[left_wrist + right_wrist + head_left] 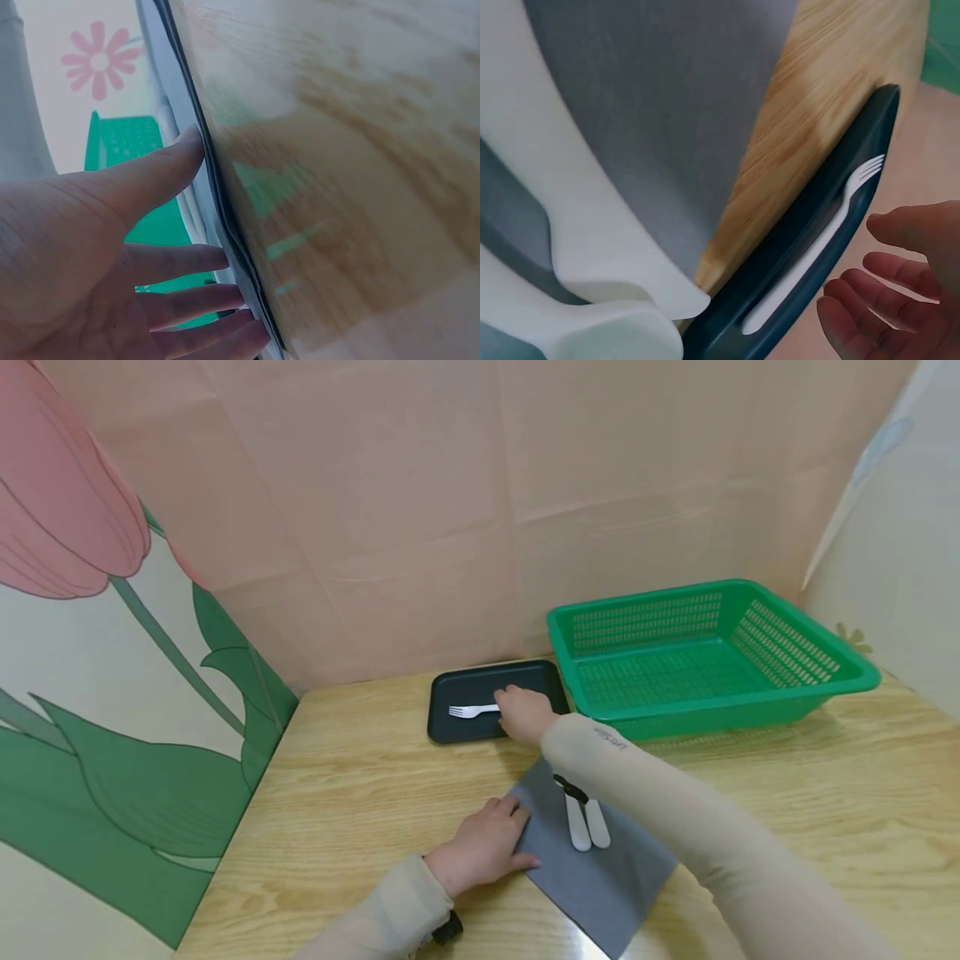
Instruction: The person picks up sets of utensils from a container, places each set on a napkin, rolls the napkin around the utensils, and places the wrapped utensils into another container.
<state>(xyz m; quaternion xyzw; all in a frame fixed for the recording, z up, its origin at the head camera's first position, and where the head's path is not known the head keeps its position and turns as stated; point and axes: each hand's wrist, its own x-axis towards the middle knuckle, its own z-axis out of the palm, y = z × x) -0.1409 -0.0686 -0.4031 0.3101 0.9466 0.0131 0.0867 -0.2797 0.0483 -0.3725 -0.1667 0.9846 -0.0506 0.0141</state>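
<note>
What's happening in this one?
A person is working at a wooden table with both hands. The right hand is over the handle of a white fork lying in a black tray; in the right wrist view its fingers look apart from the fork. The left hand rests at the edge of a gray cloth, where two white utensils lie. A green basket stands beside the tray.

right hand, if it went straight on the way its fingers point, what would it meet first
Probably the white fork in the dark tray; the right wrist view shows the right hand apart from it, though depth is unclear.
</note>
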